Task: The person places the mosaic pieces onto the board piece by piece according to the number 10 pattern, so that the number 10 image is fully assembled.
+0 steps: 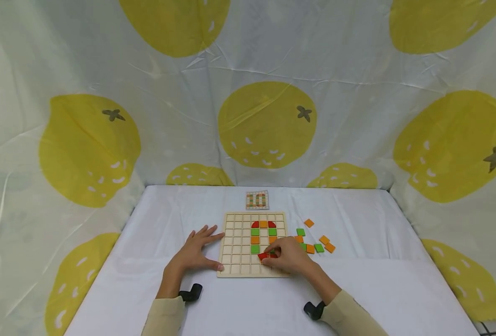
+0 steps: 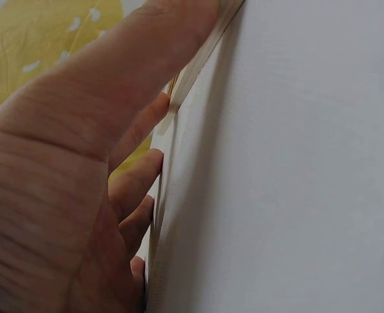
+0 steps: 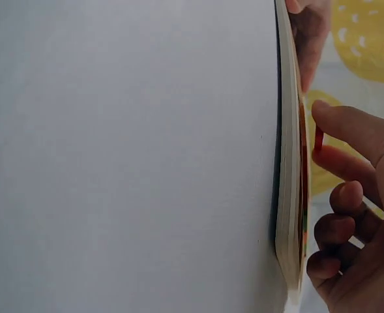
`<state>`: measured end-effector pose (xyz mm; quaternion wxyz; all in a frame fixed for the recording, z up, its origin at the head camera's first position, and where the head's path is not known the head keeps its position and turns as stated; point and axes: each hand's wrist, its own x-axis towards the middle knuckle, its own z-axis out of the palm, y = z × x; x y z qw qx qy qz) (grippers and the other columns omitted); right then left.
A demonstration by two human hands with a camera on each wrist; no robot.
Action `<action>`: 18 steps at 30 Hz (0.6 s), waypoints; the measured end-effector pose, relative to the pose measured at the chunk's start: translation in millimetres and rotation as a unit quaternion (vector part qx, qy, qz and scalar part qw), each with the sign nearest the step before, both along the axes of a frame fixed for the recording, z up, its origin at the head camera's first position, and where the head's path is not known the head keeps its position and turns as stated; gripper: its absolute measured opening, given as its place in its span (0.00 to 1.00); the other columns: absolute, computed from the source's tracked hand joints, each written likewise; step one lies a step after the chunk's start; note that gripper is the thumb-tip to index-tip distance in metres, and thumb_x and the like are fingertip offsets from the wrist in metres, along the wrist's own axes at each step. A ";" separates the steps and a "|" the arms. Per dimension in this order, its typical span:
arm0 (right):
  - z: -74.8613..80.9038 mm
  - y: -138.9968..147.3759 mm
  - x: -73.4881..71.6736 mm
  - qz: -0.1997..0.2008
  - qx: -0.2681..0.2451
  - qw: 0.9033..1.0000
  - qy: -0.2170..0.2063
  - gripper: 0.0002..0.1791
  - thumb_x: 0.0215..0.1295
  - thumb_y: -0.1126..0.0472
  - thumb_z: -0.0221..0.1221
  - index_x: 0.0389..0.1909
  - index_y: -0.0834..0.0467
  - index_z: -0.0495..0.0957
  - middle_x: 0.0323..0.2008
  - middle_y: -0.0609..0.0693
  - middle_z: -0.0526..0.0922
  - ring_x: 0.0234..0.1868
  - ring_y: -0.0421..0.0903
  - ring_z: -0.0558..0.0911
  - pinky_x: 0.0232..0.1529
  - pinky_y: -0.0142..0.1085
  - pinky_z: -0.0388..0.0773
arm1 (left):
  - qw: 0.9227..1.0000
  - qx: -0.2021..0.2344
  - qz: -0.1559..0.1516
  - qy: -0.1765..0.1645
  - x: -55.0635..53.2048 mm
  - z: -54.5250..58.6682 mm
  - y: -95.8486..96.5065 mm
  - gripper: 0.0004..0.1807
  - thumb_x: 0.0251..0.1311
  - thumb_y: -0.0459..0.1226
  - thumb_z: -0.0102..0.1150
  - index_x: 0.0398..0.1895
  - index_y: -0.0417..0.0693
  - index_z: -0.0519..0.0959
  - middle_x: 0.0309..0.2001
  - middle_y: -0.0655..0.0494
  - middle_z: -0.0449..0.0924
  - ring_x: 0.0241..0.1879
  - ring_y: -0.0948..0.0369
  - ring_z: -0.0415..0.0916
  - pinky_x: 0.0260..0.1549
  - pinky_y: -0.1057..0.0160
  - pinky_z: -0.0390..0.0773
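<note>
A wooden grid board point(image 1: 235, 252) lies on the white table. In its cells sit red, orange and green tiles forming an arch, with an orange tile point(image 1: 263, 224) between two red rounded ones at the top. My right hand point(image 1: 289, 255) pinches a red tile point(image 3: 319, 138) between thumb and finger, over the lower part of the board; its other fingers curl in the right wrist view. Part of the arch's right side is hidden under this hand. With fingers spread, my left hand point(image 1: 193, 252) rests at the board's left edge, thumb and a fingertip touching it.
Behind the board lies a small pattern card point(image 1: 257, 199). Several loose orange and green tiles, among them an orange tile point(image 1: 309, 223) and a green tile point(image 1: 319, 248), are scattered to the board's right. A lemon-print cloth point(image 1: 268, 126) hangs around the table.
</note>
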<state>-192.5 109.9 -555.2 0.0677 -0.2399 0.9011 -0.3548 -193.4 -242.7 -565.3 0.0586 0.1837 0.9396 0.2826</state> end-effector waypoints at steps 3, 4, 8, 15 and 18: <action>-0.7 -5.8 0.0 -0.001 0.012 1.000 -0.006 0.14 0.56 0.42 0.75 0.38 0.44 0.90 0.14 0.39 0.69 0.18 0.35 0.68 0.20 0.28 0.60 | 1.000 0.002 0.000 0.001 0.2 1.2 0.3 0.58 0.32 0.67 0.81 0.75 0.66 0.71 0.81 0.52 0.58 0.83 0.43 0.45 0.77 0.32 0.40; -1.1 -7.5 0.2 0.000 0.013 1.000 -0.008 0.14 0.56 0.42 0.75 0.39 0.45 0.90 0.14 0.39 0.69 0.19 0.36 0.68 0.20 0.28 0.61 | 1.000 0.003 0.001 0.001 0.4 1.0 0.5 0.58 0.32 0.67 0.81 0.74 0.66 0.72 0.81 0.52 0.58 0.82 0.43 0.45 0.77 0.32 0.40; -1.1 -13.7 0.9 0.000 0.018 1.000 -0.006 0.15 0.56 0.42 0.75 0.38 0.46 0.90 0.14 0.39 0.70 0.18 0.36 0.69 0.20 0.28 0.60 | 1.000 0.006 0.002 0.000 0.9 1.2 1.5 0.58 0.32 0.67 0.81 0.74 0.65 0.72 0.81 0.51 0.58 0.82 0.43 0.46 0.77 0.32 0.40; 0.7 -18.7 1.3 -0.002 0.024 1.000 0.007 0.16 0.55 0.40 0.75 0.36 0.45 0.89 0.14 0.39 0.67 0.18 0.36 0.66 0.20 0.28 0.57 | 1.000 0.008 0.000 0.002 -0.4 0.9 1.6 0.58 0.32 0.68 0.80 0.74 0.65 0.72 0.81 0.51 0.58 0.82 0.42 0.46 0.77 0.31 0.40; 0.9 -19.1 2.1 -0.001 0.021 1.000 0.007 0.16 0.55 0.40 0.75 0.37 0.45 0.88 0.14 0.39 0.66 0.17 0.36 0.65 0.19 0.29 0.56 | 1.000 0.009 -0.001 0.006 -0.4 0.5 1.0 0.58 0.32 0.68 0.80 0.74 0.65 0.73 0.81 0.51 0.59 0.82 0.42 0.46 0.77 0.30 0.40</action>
